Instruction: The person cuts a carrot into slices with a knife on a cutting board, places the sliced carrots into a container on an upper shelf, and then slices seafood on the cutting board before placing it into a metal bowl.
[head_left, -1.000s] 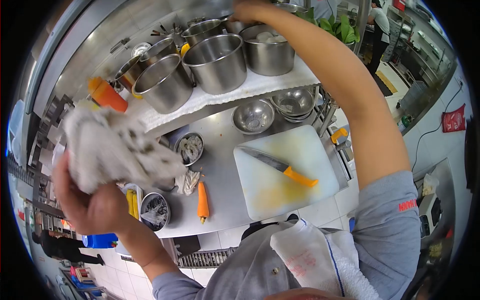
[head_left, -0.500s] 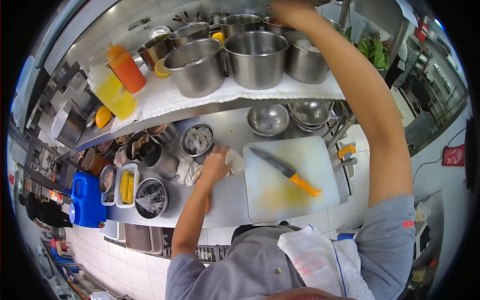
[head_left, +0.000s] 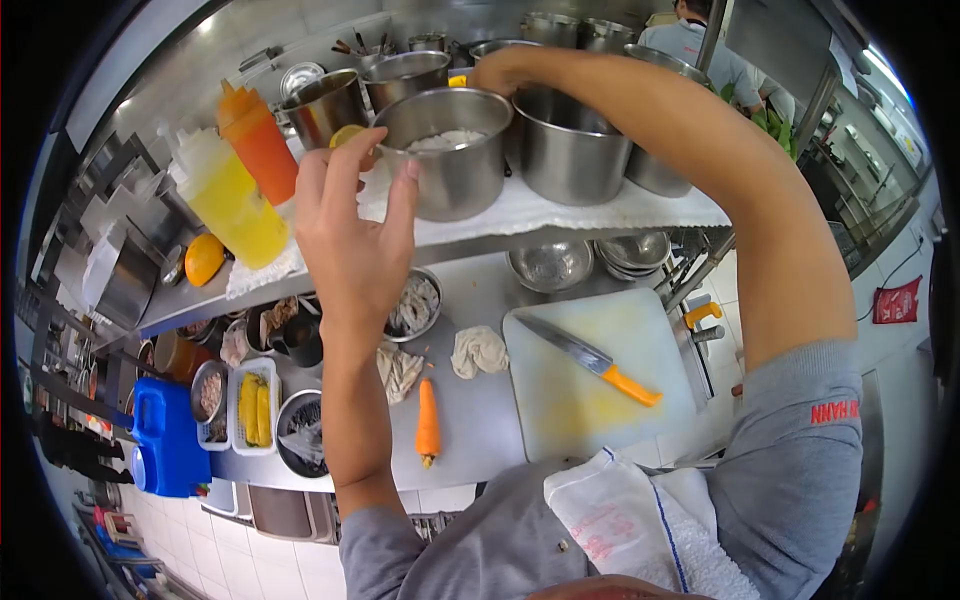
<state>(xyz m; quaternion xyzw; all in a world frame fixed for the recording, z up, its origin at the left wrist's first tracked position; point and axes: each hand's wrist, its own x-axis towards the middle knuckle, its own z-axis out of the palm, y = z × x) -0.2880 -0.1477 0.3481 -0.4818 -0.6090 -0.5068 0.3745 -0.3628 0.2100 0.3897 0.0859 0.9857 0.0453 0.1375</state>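
Note:
My left hand (head_left: 355, 230) is raised above the shelf edge with its fingers apart, holding nothing. Its fingertips are beside the front left steel pot (head_left: 455, 185), which has something white inside; whether they touch the rim I cannot tell. Across the shelf stretches my right arm, and my right hand (head_left: 505, 70) is bent down behind that pot, its fingers hidden. A second steel pot (head_left: 572, 160) stands under my right forearm. On the counter below lie a carrot (head_left: 428, 415), a crumpled cloth (head_left: 479, 352) and another cloth (head_left: 398, 370).
A knife (head_left: 590, 360) with an orange handle rests on the white cutting board (head_left: 550, 430). Squeeze bottles, orange (head_left: 262, 145) and yellow (head_left: 235, 205), stand at the shelf's left. Steel bowls (head_left: 550, 266) sit beneath. A blue jug (head_left: 168, 430) is at left; another person (head_left: 690, 45) stands behind.
My left hand has left the cloth on the counter and risen to the front left pot. My right hand has moved left and down among the pots. The carrot now shows fully.

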